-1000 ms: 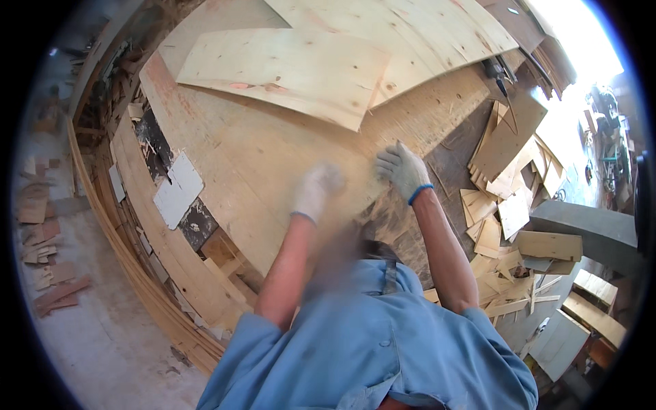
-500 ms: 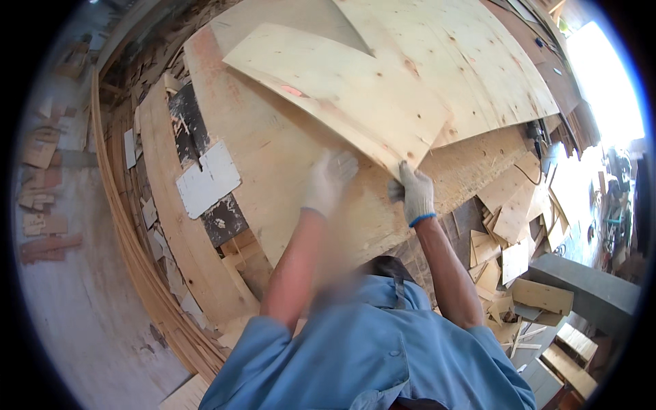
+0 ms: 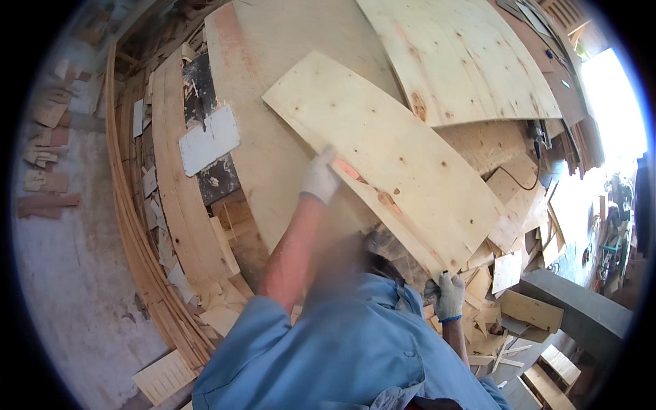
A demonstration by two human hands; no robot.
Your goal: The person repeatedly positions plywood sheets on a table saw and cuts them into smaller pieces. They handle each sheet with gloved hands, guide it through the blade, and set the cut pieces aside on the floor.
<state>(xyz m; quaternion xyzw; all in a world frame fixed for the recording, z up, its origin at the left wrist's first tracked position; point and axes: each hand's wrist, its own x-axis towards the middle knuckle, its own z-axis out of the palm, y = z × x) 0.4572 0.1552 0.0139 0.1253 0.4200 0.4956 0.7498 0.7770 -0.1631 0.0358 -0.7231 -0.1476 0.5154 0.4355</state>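
A long, pale plywood panel (image 3: 403, 157) with knots and a reddish streak lies slantwise in front of me, one end out past the near edge of the worktop. At its near corner my right hand (image 3: 449, 298), in a white knit glove with a blue cuff, is closed on the board. My left hand (image 3: 321, 176), gloved too, grips the panel's left long edge near the reddish streak; its fingertips are partly hidden at the edge. Beneath lies a large plywood sheet (image 3: 273, 89). A second big pale sheet (image 3: 471, 61) lies beyond, to the right.
To the left are a white offcut (image 3: 210, 140), a long plank (image 3: 179, 198) and bundled wood strips (image 3: 137, 253). Wood scraps (image 3: 507, 270) and a grey beam (image 3: 577, 307) are at the lower right. A dark tool with a cord (image 3: 537, 137) hangs near the right sheet.
The panel has come toward me and to the right, off the far sheet. My right hand has drawn back with its corner; my left hand has come onto its long edge.
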